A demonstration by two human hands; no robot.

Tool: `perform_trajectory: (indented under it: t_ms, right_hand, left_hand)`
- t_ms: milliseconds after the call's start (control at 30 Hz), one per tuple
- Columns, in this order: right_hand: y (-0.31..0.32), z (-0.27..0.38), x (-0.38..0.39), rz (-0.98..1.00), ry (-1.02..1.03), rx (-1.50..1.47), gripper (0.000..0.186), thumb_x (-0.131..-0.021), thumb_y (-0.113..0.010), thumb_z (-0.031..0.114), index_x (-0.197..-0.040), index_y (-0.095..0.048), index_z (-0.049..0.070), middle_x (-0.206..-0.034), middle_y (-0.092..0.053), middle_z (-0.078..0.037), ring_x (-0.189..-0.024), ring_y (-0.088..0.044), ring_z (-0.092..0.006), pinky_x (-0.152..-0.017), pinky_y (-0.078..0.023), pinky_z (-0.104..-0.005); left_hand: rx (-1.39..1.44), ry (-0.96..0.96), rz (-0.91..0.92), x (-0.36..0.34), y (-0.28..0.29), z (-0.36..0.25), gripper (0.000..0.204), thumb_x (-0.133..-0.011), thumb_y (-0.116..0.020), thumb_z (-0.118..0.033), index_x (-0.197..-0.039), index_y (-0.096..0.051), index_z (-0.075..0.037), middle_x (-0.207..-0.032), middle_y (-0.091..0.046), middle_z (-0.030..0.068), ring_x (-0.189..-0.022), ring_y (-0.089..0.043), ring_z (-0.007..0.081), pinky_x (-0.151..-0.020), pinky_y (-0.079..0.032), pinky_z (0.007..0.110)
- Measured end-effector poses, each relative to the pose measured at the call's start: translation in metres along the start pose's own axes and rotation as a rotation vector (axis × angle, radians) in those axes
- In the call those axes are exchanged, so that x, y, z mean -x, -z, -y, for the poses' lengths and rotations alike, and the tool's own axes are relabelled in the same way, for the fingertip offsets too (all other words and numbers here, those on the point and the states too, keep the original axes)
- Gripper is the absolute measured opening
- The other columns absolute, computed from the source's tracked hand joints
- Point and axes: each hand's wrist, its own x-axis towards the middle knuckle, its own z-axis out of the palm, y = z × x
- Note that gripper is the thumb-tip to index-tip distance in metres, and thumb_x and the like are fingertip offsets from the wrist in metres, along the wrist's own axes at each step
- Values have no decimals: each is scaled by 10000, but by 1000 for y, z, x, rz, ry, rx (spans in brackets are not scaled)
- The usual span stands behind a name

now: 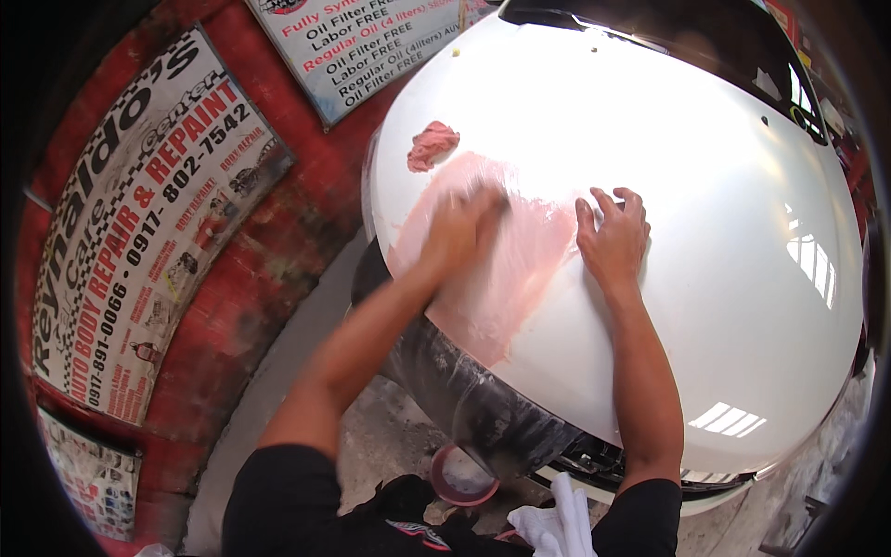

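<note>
A white car hood (705,278) spreads out in front of me, with a wide patch of pink body filler (538,260) on its left front part. On that patch my left hand (461,227) is closed over a dark pad (502,199). Motion smears both the hand and the pad, so the pad's exact kind does not show. My right hand (614,234) lies flat on the bare white paint just right of the filler, fingers spread and holding nothing. A crumpled pink cloth (432,147) rests on the hood beyond my left hand.
Below the hood's front edge is a dusty black bumper (492,408). A reddish bucket (464,475) with cloudy liquid stands on the floor. A white towel (557,522) hangs near my body. A red wall with printed banners (148,251) runs along the left.
</note>
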Motion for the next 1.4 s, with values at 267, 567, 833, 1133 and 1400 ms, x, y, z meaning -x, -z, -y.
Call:
perform_trajectory:
  t_ms: [267, 567, 833, 1133, 1400]
  right_hand:
    - [-2, -29, -3, -62, 23, 0, 402, -1006, -704, 365, -1303, -775, 104, -1418, -583, -169, -1214, -606, -315, -1068, -468, -501]
    - [-4, -19, 4, -59, -42, -146, 406, -1011, -698, 371, -1304, -775, 100, -1436, -578, -166, -1270, -602, -331, -1085, -468, -501]
    - [-9, 0, 5, -32, -10, -170, 445, -1021, -673, 402, -1323, -768, 90, -1464, -560, -187, -1336, -554, -346, -1114, -451, -520]
    - [0, -17, 8, -11, -20, -149, 427, -1030, -683, 369, -1317, -763, 64, -1446, -557, -189, -1310, -561, -338, -1081, -469, -508]
    - [-12, -5, 11, -95, -11, -82, 414, -1026, -692, 369, -1297, -773, 66, -1421, -578, -180, -1296, -587, -317, -1058, -494, -490]
  left_hand:
    - [49, -59, -77, 51, -35, -88, 524, -992, -679, -217, -1510, -614, -169, -1276, -741, 158, -1053, -640, 407, -980, -509, 505]
    - [28, 70, 53, -31, -25, -32, 413, -971, -685, -186, -1379, -659, -129, -1123, -741, 189, -921, -653, 450, -887, -519, 535]
    - [-213, 204, 27, -70, -6, 3, 544, -1014, -666, -280, -1536, -597, -143, -1291, -728, 181, -1042, -630, 422, -977, -525, 519]
    - [6, -205, 2, 60, -11, -17, 549, -941, -719, -136, -1471, -621, -29, -1301, -741, 164, -1082, -662, 411, -981, -485, 497]
    - [-168, -62, -31, 16, -17, 6, 504, -998, -629, -181, -1491, -591, -79, -1296, -731, 180, -978, -682, 439, -1020, -487, 541]
